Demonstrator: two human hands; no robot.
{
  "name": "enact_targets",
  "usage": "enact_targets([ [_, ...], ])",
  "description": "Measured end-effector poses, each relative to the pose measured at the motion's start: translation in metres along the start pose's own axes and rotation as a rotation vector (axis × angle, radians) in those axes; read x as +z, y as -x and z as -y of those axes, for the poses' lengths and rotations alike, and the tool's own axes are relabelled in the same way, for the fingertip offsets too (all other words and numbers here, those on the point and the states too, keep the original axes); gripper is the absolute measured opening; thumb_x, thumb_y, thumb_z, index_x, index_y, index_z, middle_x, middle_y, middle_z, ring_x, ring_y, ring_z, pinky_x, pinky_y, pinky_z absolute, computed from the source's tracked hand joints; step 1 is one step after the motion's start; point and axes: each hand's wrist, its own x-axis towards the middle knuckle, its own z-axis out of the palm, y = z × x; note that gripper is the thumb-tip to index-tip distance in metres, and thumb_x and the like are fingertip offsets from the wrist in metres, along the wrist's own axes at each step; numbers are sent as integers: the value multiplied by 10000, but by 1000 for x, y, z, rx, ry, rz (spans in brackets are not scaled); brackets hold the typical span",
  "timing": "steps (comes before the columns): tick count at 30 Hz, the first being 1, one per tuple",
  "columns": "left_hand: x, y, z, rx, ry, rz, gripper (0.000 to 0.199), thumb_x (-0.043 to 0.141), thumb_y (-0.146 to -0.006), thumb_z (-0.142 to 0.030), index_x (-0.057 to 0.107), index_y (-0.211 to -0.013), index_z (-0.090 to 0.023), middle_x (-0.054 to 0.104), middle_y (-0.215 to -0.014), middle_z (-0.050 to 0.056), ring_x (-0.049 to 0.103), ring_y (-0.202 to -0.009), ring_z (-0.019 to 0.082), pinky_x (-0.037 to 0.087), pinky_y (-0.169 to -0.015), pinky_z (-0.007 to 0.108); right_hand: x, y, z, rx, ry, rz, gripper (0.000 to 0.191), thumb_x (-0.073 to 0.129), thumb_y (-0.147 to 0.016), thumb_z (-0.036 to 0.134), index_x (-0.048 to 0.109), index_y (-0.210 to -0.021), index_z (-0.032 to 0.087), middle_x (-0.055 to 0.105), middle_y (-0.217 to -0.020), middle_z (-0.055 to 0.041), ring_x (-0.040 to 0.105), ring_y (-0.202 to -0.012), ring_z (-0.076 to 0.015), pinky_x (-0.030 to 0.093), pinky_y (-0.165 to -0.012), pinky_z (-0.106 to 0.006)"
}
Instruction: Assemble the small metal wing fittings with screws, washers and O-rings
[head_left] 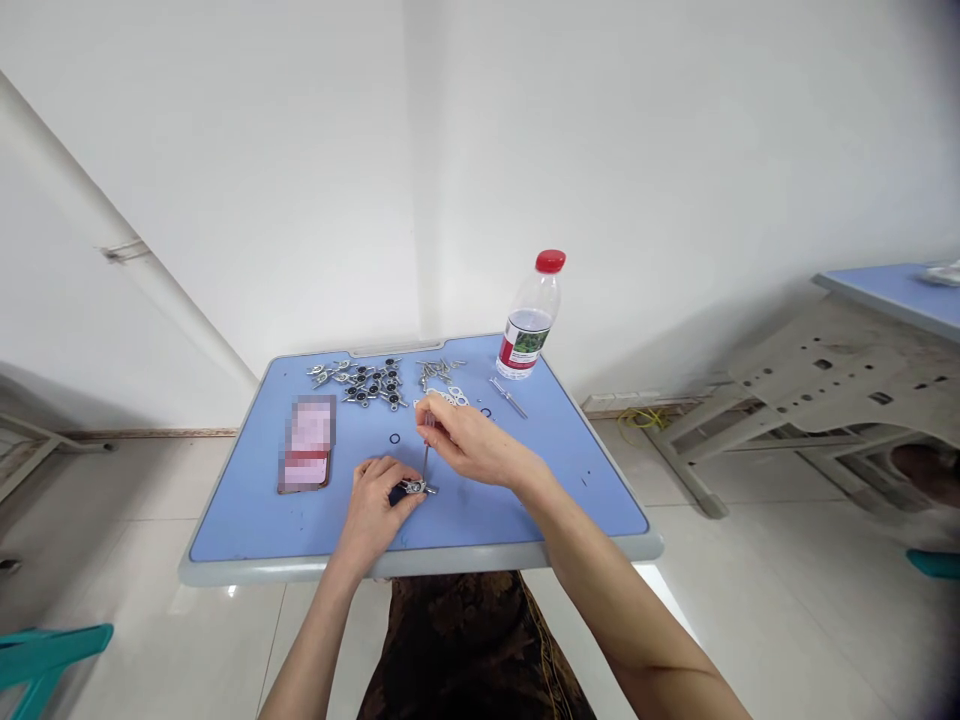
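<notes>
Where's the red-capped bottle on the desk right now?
In the head view, the bottle stands at the far right corner of the blue desk, beyond a slim screwdriver and right of the small metal screws.

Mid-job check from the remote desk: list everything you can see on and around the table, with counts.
blue table: 1, blue top with grey rim, under the hands
metal parts with black centres: many, silver and black, heaped at far edge
screws: many, silver, far edge, right of those parts
metal plate pieces: a few, silver, just beyond the right hand
O-rings: 2, black, loose on the tabletop
screwdriver: 1, clear and metal, lying right of centre
phone: 1, screen pixelated, left side
water bottle: 1, clear, red cap, far right corner
second table: 1, blue top, far right
yellow cable: 1, on floor by wall
left hand: 1, holds a small metal part
right hand: 1, holds a thin metal shaft against that part
</notes>
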Motion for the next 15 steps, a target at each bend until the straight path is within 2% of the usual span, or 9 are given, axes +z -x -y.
enact_targets([
  [4, 1, 0, 0, 1, 5, 1, 57, 649, -821, -264, 653, -864, -227, 670, -890, 17, 584, -927, 229, 356, -920, 419, -1, -1, -1, -1, -271, 113, 213, 342, -975, 179, 490, -1128, 202, 592, -927, -24, 525, -643, -86, 454, -639, -234],
  [8, 1, 0, 0, 3, 7, -3, 56, 643, -822, -257, 649, -872, -232, 671, -915, 21, 579, -966, 240, 346, -939, 431, 4, -2, -4, 8, -387, 96, 292, 356, -981, 208, 505, -1231, 193, 593, -869, -15, 514, -594, -69, 475, -611, -216],
  [12, 2, 0, 0, 12, 15, -7, 60, 643, -826, -271, 648, -873, -233, 662, -900, 20, 579, -950, 237, 353, -931, 426, 6, -3, -4, -2, -347, 9, 234, 449, -948, 222, 596, -1127, 191, 623, -776, -4, 535, -596, -84, 472, -612, -219],
  [15, 3, 0, 0, 12, 23, -15, 60, 642, -827, -274, 648, -869, -232, 660, -900, 21, 580, -945, 237, 354, -929, 423, 9, -4, -4, -23, -313, -61, 113, 537, -908, 245, 630, -919, 181, 604, -718, 3, 533, -597, -92, 445, -589, -215],
])
